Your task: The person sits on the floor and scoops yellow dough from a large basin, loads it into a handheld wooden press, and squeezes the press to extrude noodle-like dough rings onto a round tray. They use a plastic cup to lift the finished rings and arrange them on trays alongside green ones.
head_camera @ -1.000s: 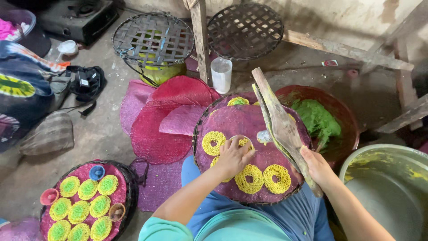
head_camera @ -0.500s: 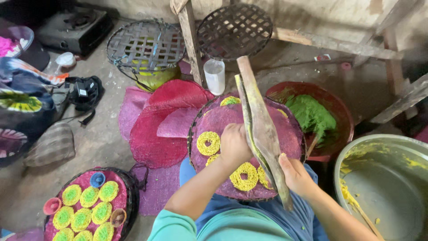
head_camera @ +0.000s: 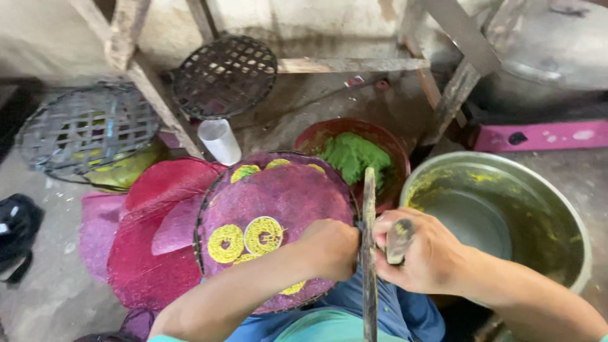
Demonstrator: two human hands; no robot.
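1. The wooden press [head_camera: 368, 253] stands on edge between the two hands. Its long axis runs near to far, from the lower edge of the view up to a tip close to the near rim of the red bowl [head_camera: 310, 136].

2. The left hand [head_camera: 330, 248] is curled tight against the left face of the press, its grip pressed together around the wood. It lies over the near right part of the round tray [head_camera: 278, 196], which is covered with purple mesh.

3. The right hand [head_camera: 421, 253] is on the right side of the press, fingers wrapped around a short dark handle [head_camera: 398, 239] that stands up out of the fist. That grip is shut on the handle and touches the press.

4. Both hands are level along the press, so neither is nearer to it. The left hand is the one nearer the tray's load.

5. The yellow coils [head_camera: 246, 239] lie on the tray to the left of the press, just beside the left forearm. More coils show at the tray's far rim.

6. The red bowl holds green dough [head_camera: 352, 155] and sits beyond the tip of the press.

7. A large metal basin [head_camera: 557, 209] smeared with yellow stands to the right of the right hand. A white cup [head_camera: 220, 140] stands beyond the tray's far left edge.
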